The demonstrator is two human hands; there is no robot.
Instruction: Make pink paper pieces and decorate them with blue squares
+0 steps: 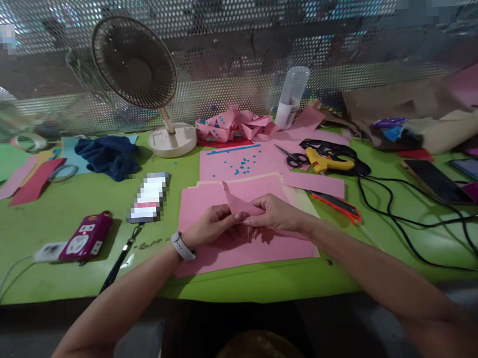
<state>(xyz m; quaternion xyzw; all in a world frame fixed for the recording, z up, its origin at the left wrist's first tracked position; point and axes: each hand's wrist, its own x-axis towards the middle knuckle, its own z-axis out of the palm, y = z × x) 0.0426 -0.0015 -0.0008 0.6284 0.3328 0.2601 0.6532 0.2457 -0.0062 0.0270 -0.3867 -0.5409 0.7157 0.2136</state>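
Observation:
Both hands meet over a stack of pink paper sheets point(208, 202) lying on the green table point(42, 212). Between them is a small folded piece of pink paper point(237, 203), its point sticking up. My left hand point(210, 228), with a white band on the wrist, pinches the piece's lower left edge. My right hand point(274, 213) pinches its right side with thumb and forefinger. The fingers of both hands are closed on the paper.
Behind the stack lies a pink sheet with blue dots point(241, 161), then crumpled pink scraps point(231, 124). Scissors point(292, 156), a yellow glue gun point(329, 162) with black cable, and an orange cutter point(338, 205) lie right. A fan point(139, 71), blue cloth point(108, 154) and power strip point(84, 237) stand left.

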